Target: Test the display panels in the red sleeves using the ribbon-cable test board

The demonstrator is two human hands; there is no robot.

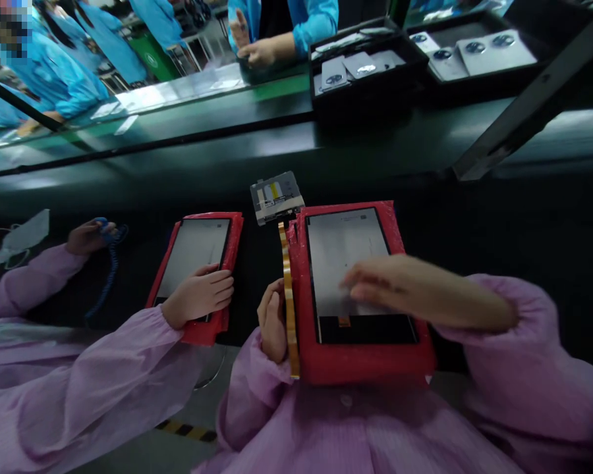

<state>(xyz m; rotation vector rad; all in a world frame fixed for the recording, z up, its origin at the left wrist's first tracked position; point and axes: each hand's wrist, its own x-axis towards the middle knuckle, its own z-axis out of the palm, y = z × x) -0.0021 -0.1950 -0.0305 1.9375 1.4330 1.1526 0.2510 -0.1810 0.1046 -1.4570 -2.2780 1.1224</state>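
Note:
A dark phone display panel [340, 250] lies face up in a red foam tray [366, 367] right in front of me. My right hand [395, 283] is blurred and spread flat, just over or on the panel's glass. My left hand [271, 320] curls at the tray's left edge, next to an amber flex strip [289, 309]. That strip runs up to a small grey circuit module [277, 196] lying beyond the tray. Whether my left fingers pinch the strip is hidden.
On my left, a co-worker's hand [197, 296] rests on another panel in a red tray [232, 243]. Their other hand [86, 237] holds a blue coiled cord [109, 270]. Black trays of phone back covers [366, 66] stand beyond a green-edged conveyor [178, 148], with blue-sleeved workers opposite.

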